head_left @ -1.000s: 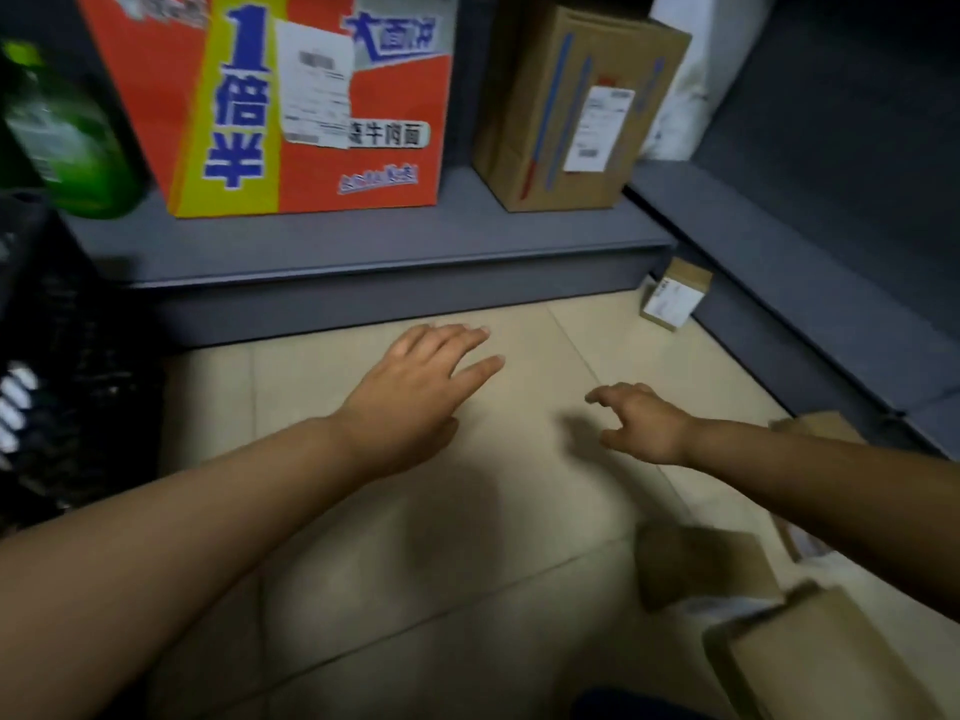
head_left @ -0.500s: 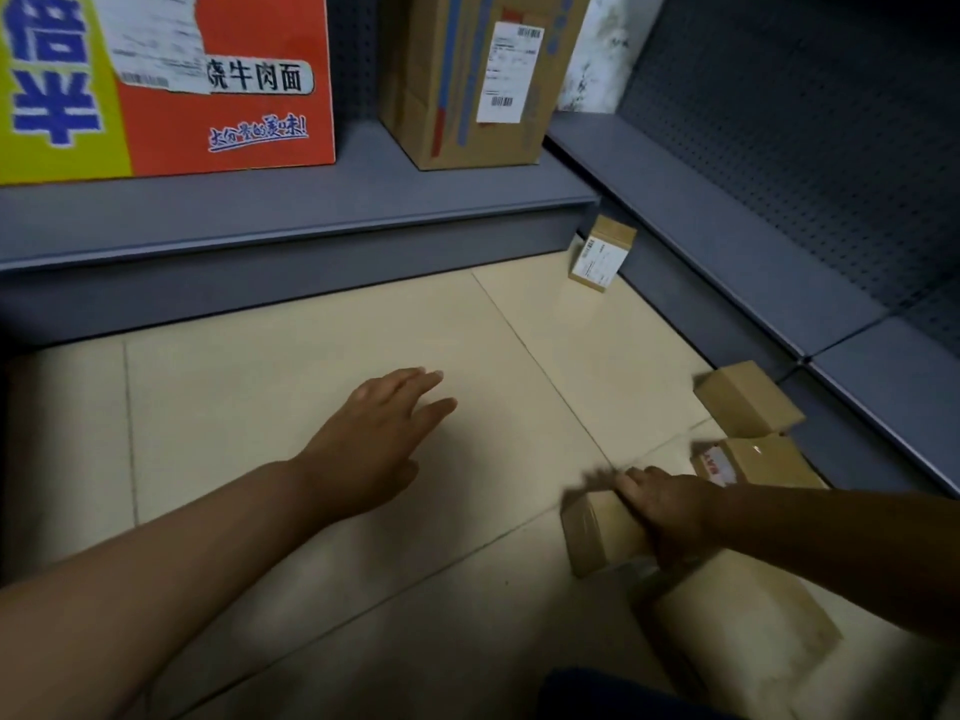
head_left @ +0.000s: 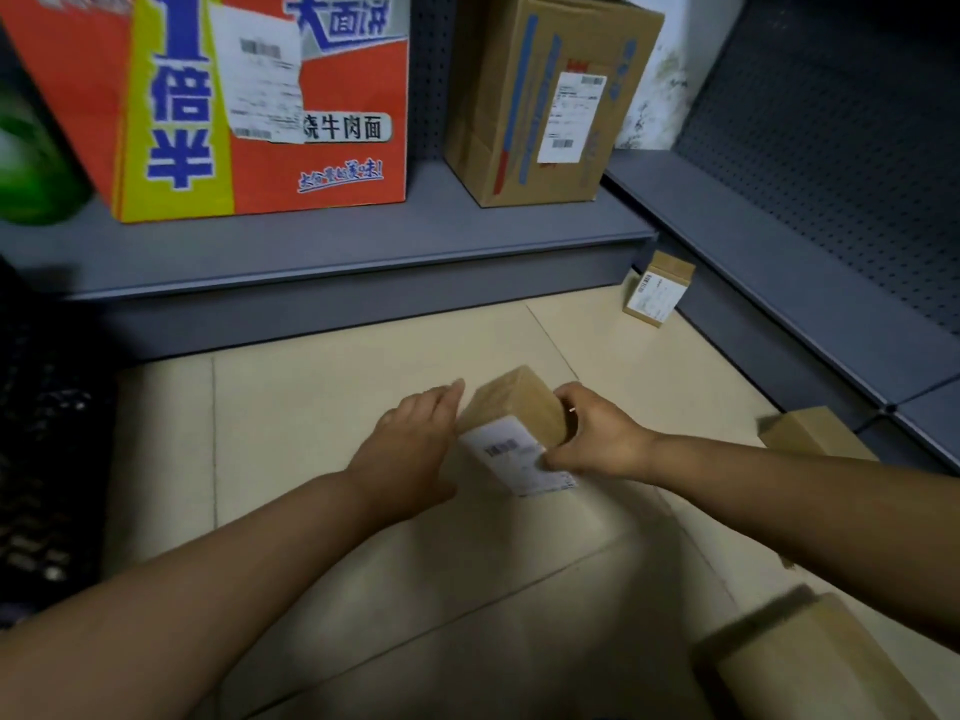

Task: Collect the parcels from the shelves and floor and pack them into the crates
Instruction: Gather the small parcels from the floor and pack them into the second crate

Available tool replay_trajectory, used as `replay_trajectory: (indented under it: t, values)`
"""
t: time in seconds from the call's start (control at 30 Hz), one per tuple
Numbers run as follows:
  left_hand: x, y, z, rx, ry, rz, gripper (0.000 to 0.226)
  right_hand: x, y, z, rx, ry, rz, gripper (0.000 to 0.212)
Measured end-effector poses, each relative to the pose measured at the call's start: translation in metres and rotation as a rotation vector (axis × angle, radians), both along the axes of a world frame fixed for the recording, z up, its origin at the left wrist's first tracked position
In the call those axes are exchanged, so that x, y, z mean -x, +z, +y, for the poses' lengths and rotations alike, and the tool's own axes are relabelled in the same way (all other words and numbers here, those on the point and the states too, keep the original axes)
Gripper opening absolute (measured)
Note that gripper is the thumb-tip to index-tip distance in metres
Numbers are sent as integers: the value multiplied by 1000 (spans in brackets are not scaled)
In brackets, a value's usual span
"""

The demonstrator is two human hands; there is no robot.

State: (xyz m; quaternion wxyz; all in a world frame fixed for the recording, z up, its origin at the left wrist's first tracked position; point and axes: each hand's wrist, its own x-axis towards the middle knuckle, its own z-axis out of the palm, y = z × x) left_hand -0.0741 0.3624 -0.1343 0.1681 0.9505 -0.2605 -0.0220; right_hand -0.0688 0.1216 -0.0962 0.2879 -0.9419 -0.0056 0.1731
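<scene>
While right hand point(head_left: 597, 439) grips it, small brown parcel point(head_left: 514, 407), white label, left hand point(head_left: 410, 444) flat against side

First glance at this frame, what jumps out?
A big orange noodle carton sits on the grey shelf, with a tall brown box to its right. Over the floor, the right hand grips a small labelled parcel while the left hand touches its side.
</scene>
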Motion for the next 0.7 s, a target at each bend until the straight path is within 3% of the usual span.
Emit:
replay_trajectory:
  t: [0.1, 0.23, 0.33, 0.57, 0.7]
  values:
    - [-6, 7, 18, 147, 105, 33, 116, -10, 6, 26, -293, -122, 97, 47]
    - [-12, 21, 42, 201, 112, -56, 122, -19, 14, 53, -490, -121, 204, 22]
    - [-15, 31, 58, 113, 84, -131, 125, -22, 21, 72, -532, -84, 267, 17]
    - [-13, 66, 110, -221, -153, -383, 113, -27, 43, 115, -451, 48, 233, 41]
    - [-3, 82, 136, -380, -253, -503, 100, -30, 54, 148, -445, 116, 206, 28]
